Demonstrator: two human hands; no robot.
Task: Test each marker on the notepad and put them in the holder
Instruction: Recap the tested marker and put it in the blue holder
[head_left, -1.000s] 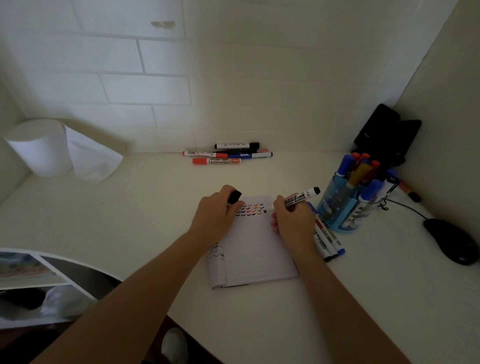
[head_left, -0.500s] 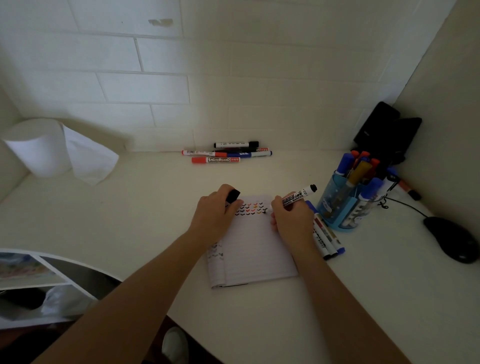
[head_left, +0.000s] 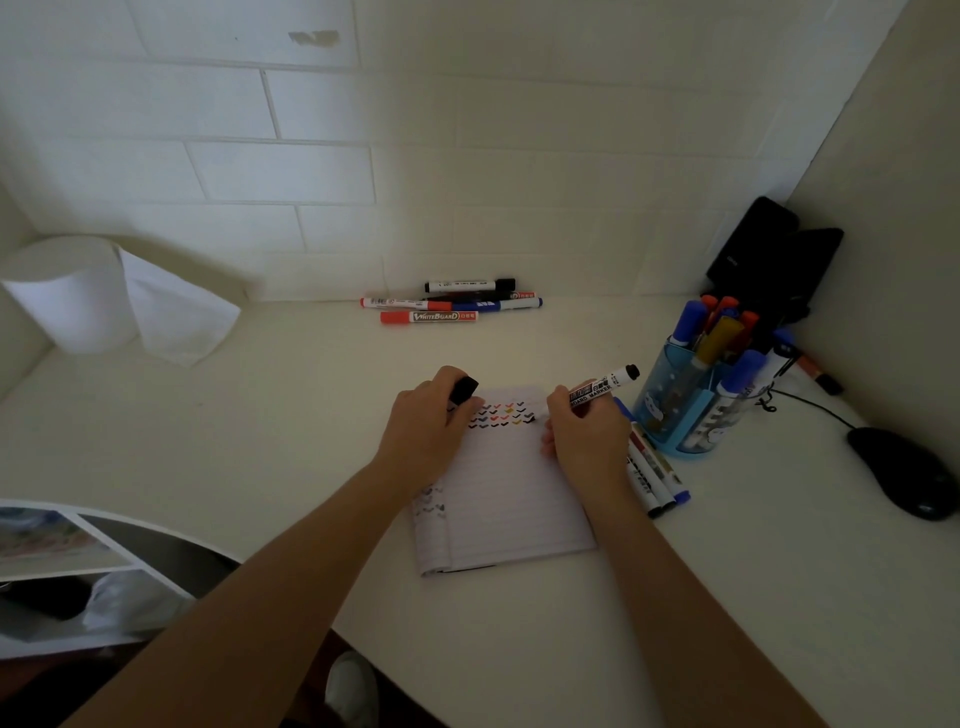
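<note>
Over the last second the right hand (head_left: 587, 441) kept its grip on the black marker (head_left: 602, 387), tip down at the right end of the tick rows (head_left: 501, 415) on the notepad (head_left: 509, 499); the bottom row looked one black tick longer. The left hand (head_left: 426, 431) held the cap (head_left: 464, 388) while resting on the pad's corner. Test judged nearly done: capping, then the holder (head_left: 662, 410), remained.

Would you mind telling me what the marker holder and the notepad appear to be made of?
Holder: likely translucent blue plastic, glossy; markers show through its wall. Notepad: matte ruled paper; thin stacked pages curl at its left edge.
</note>
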